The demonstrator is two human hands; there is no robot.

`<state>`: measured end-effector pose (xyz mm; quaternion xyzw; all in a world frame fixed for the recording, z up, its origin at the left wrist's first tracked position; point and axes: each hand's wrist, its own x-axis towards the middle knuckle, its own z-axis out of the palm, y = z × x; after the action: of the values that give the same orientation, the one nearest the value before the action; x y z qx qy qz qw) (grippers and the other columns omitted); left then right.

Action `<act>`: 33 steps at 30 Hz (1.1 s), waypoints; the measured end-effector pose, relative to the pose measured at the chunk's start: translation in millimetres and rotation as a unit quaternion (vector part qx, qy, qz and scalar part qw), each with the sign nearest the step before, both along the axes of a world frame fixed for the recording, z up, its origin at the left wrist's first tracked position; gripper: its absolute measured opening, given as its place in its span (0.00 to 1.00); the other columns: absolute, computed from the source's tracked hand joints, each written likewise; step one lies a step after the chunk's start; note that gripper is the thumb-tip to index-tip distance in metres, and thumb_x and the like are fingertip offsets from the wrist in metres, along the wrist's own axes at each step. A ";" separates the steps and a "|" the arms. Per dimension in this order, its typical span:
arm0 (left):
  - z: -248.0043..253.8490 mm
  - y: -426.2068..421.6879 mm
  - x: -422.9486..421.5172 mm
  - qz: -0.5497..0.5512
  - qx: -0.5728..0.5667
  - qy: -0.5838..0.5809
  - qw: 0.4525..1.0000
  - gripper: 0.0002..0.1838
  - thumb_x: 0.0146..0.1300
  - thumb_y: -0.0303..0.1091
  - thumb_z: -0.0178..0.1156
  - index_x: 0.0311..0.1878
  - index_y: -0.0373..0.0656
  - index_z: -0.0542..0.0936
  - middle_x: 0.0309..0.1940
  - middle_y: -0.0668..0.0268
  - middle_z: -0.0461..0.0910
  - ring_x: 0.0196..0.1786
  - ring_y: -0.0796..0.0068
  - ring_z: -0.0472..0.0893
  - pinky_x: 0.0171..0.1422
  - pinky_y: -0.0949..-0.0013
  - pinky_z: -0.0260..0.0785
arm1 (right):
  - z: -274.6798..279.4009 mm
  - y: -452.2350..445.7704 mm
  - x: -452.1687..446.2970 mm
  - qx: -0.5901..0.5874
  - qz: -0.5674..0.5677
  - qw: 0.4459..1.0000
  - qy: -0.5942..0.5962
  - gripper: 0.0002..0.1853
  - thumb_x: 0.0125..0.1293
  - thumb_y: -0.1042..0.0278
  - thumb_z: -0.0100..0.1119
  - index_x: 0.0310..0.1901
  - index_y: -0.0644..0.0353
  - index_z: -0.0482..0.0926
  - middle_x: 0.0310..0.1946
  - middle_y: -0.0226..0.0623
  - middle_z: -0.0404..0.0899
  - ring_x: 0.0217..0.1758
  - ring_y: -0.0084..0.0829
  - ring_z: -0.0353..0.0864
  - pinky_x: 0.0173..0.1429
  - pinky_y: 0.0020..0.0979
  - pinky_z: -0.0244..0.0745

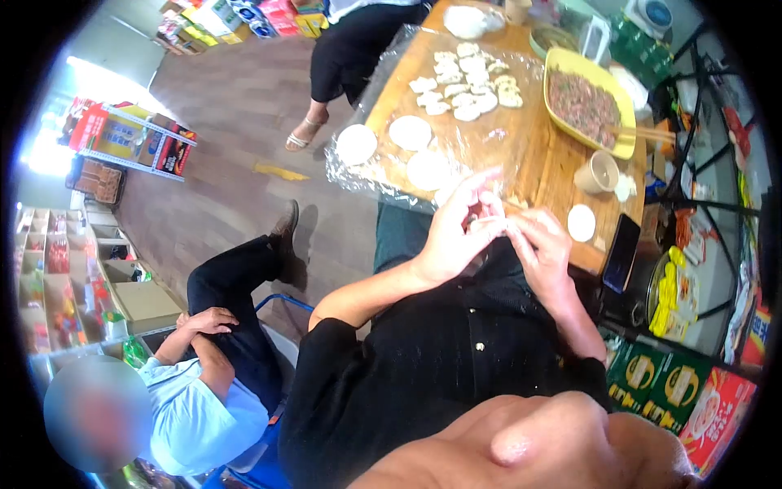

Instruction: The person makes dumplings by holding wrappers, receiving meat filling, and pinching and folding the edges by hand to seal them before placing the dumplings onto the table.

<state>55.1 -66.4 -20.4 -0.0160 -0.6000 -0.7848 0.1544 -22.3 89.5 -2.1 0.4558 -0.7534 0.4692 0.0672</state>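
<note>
My left hand (458, 232) is curled around a dumpling with meat filling (472, 218), mostly hidden by my fingers. My right hand (539, 244) meets it from the right, thumb and fingertips pinched together at the dumpling's edge. Both hands are above the near edge of the wooden table (533, 175). Round white dumpling wrappers (410, 133) lie on the plastic sheet beyond my left hand, and a single wrapper (581, 222) lies right of my right hand. Farther back sit several folded dumplings (468, 80). A yellow bowl (627, 102) holds minced meat filling (582, 104), with chopsticks (645, 133) resting in it.
A paper cup (599, 173) and a black phone (621, 254) are at the table's right side. A person in a light blue shirt (204, 420) sits to the left; another person's leg (330, 73) is beyond the table. Boxes (660, 383) stand at lower right.
</note>
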 end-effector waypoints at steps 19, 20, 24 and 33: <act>-3.2 -3.8 9.2 0.021 0.086 0.074 0.993 0.35 0.64 0.18 0.59 0.72 0.39 0.57 0.45 0.65 0.72 0.48 0.79 0.74 0.55 0.76 0.68 | 14.6 7.4 -1.7 -0.071 -0.018 0.997 -0.037 0.05 0.63 0.82 0.60 0.40 0.70 0.82 0.24 0.39 0.81 0.24 0.27 0.81 0.29 0.26 0.74; -1.5 -4.0 10.2 0.005 0.095 0.105 0.990 0.36 0.64 0.18 0.59 0.73 0.40 0.56 0.46 0.64 0.72 0.49 0.78 0.74 0.56 0.75 0.69 | 13.1 8.5 0.0 -0.108 -0.009 0.992 -0.071 0.05 0.64 0.82 0.60 0.40 0.71 0.81 0.26 0.39 0.82 0.24 0.25 0.81 0.30 0.24 0.74; -5.7 1.6 9.5 -0.027 0.152 0.087 0.984 0.40 0.61 0.17 0.61 0.74 0.41 0.53 0.48 0.62 0.71 0.51 0.76 0.74 0.57 0.72 0.69 | 12.2 14.5 -0.8 -0.109 0.012 0.991 -0.072 0.08 0.68 0.80 0.56 0.45 0.75 0.79 0.31 0.38 0.81 0.27 0.21 0.80 0.32 0.19 0.75; -6.0 2.1 12.9 0.030 0.070 0.046 0.996 0.36 0.61 0.15 0.61 0.71 0.40 0.59 0.40 0.68 0.71 0.46 0.82 0.72 0.53 0.76 0.68 | 7.2 12.4 3.5 -0.093 -0.027 0.991 -0.088 0.04 0.64 0.80 0.61 0.39 0.72 0.80 0.26 0.39 0.81 0.26 0.26 0.82 0.32 0.24 0.74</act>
<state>67.9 -64.2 -26.4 -0.0231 -0.5357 -0.8185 0.2064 -18.8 101.9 5.1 0.3840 -0.7219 0.5731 0.0554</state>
